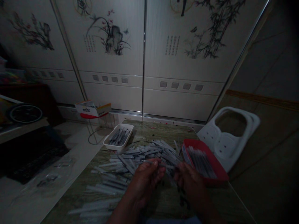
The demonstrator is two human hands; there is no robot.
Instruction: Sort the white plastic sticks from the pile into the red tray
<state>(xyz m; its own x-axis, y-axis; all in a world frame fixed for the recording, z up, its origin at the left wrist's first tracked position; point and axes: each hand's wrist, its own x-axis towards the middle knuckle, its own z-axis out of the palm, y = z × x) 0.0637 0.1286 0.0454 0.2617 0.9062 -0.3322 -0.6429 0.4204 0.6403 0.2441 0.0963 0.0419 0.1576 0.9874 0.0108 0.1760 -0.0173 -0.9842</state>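
Note:
My left hand [148, 177] is closed around a slim, pale, translucent pen [168, 166], which points across toward my right hand. The fingertips of my right hand [189, 179] are pinched at the pen's other end; whether they hold a separate small part there is too dark to tell. Just beyond both hands spreads a loose heap of similar pens [147, 151], whitish with dark cores, lying in many directions. More of them lie in rough rows to the left of my left hand. Small black pieces [183, 199] lie on the table below my right hand.
A white tray [107, 145] of pens stands at the table's [163, 127] back left. To the right is a red bin [219, 172] with more pens. Behind it leans a white plastic chair [230, 146]. A box [86, 109] sits on a red stool [94, 116] by the sliding doors [112, 93].

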